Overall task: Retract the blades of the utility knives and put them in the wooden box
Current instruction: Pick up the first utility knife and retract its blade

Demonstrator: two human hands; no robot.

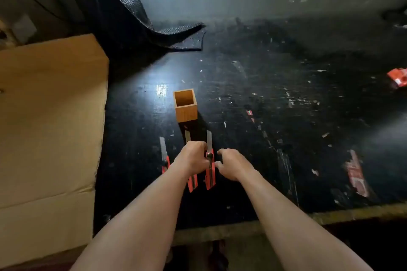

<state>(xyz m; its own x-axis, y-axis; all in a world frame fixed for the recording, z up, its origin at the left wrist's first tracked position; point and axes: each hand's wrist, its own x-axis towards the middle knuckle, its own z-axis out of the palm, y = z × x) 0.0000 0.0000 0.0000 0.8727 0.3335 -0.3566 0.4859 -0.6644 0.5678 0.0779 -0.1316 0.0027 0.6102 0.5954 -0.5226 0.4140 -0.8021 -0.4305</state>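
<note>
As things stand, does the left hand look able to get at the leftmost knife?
Probably yes. The leftmost knife lies uncovered on the table, just left of the left hand, with nothing between them. That hand is busy at the right knife, though.

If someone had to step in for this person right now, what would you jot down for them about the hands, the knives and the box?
Left hand: closed around the right knife, near its slider; blade still out.
Right hand: open, fingertips at that knife's body, not gripping.
Middle knife: on the black table, partly hidden under the left hand, blade out.
Left knife: lying on the table, untouched, blade out.
Wooden box: upright just beyond the knives; nothing shows in the part of its inside that is visible.
Done: nothing yet.
Left: retract all three blades and drop each knife into the box.
</note>
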